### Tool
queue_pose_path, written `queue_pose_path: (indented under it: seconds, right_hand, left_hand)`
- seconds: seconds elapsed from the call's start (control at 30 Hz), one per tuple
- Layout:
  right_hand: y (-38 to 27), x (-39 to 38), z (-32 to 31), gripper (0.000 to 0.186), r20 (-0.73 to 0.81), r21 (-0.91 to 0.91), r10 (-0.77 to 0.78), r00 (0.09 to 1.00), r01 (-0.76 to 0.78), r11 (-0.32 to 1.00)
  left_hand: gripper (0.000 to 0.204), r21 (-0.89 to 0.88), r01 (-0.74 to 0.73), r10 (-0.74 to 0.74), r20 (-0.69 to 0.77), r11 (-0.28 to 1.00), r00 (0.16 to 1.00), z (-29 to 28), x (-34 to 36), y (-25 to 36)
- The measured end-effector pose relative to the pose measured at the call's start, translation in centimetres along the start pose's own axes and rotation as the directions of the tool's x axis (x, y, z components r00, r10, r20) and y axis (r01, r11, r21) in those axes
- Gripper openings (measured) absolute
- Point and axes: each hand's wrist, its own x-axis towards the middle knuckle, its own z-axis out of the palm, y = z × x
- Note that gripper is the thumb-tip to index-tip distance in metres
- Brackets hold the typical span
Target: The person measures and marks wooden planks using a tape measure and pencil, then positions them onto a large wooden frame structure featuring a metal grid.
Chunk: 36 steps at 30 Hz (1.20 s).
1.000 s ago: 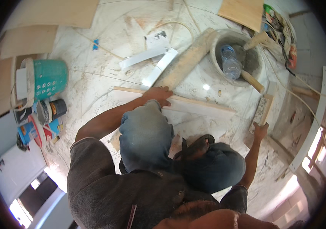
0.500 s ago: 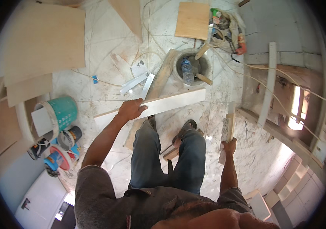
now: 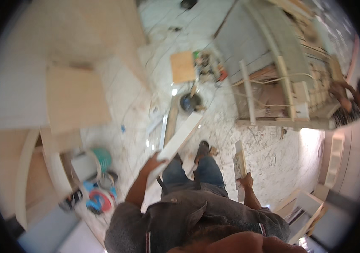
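My left hand (image 3: 152, 163) grips a long white-faced board (image 3: 181, 135), which slants up and to the right across my legs. My right hand (image 3: 245, 180) is closed on a shorter narrow strip (image 3: 240, 157) with a pale edge and a speckled face, held out to my right. Beyond the board, a long dusty plank (image 3: 172, 116) and thin metal pieces (image 3: 163, 128) lie on the tiled floor, beside a round bucket (image 3: 189, 102) with wooden handles sticking out.
Large plywood sheets (image 3: 74, 99) stand at left, near a teal bucket (image 3: 103, 157) and smaller tubs (image 3: 100, 198). A plywood square (image 3: 182, 67) and tool pile (image 3: 207, 63) lie ahead. At right, another person (image 3: 344, 99) is on a raised timber-edged structure (image 3: 289, 123) with loose cables.
I have risen from a crouch to standing, lifting both pieces off the floor. The left board has tilted more steeply, and the view has widened, bringing the other person into sight.
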Motion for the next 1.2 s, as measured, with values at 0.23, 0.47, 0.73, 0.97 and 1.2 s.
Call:
queue_pose_path:
  seconds: [0.23,0.47,0.73,0.97,1.2]
  right_hand:
    - [-3.6,-6.1,-4.9,0.072,0.027,0.217,0.013,1.000,-0.019,0.976]
    - [-5.2,-4.4,-6.5,0.067,-0.188,0.235,-0.179,0.966,0.221,0.947]
    - [-9.0,4.9,-14.3,0.071,-0.289,0.239,-0.485,0.825,0.553,0.798]
    - [-14.0,10.3,-24.3,0.071,-0.435,0.323,-0.685,0.584,0.812,0.486]
    - [-18.0,10.9,-31.1,0.070,-0.437,0.513,-0.617,0.654,0.745,0.427]
  left_hand:
    - [0.083,-0.626,-0.077,0.220,0.155,0.776,0.963,-0.1,-1.8,2.6]
    - [0.060,-0.816,-0.056,0.431,0.245,0.576,0.869,-2.4,0.2,8.0]
    - [0.076,-0.882,-0.170,0.529,0.102,0.440,0.842,-0.8,-0.1,19.7]
    - [0.079,-0.917,-0.170,0.525,0.049,0.361,0.850,3.6,1.5,26.3]
    - [0.075,-0.799,-0.274,0.539,0.073,0.535,0.839,4.9,2.4,31.8]
